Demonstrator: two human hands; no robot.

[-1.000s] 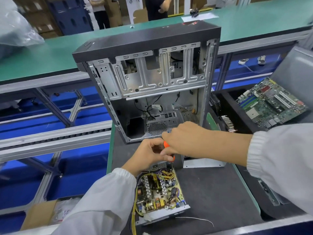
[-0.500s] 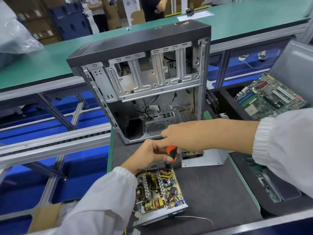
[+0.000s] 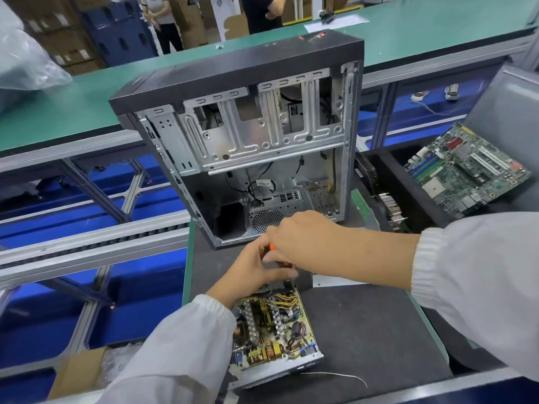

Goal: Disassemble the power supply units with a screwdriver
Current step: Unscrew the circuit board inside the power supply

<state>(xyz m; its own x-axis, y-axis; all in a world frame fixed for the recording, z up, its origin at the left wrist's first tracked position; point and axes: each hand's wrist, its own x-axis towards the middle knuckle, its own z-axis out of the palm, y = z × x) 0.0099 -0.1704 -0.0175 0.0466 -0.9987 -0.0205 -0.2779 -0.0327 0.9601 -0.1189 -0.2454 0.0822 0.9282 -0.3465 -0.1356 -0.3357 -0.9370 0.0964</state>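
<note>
An opened power supply unit (image 3: 274,333) lies on the dark mat, its yellow circuit board with coils and wires exposed. My right hand (image 3: 303,237) grips a screwdriver with an orange and black handle (image 3: 280,259) at the unit's far end. My left hand (image 3: 256,268) is closed on the far edge of the unit, right below the right hand, and its fingers touch the screwdriver shaft. The tip is hidden behind my hands. A flat grey metal cover (image 3: 335,281) lies under my right forearm.
An empty computer case (image 3: 250,135) stands upright just behind my hands. A bin at the right holds a green motherboard (image 3: 466,170) and other parts. A loose white wire (image 3: 335,374) lies near the mat's front edge. A cardboard box (image 3: 78,371) sits lower left. People stand beyond the green bench.
My right hand has stayed on the screwdriver over the unit's far end, shifting slightly. The left hand keeps its hold. The view has moved a little.
</note>
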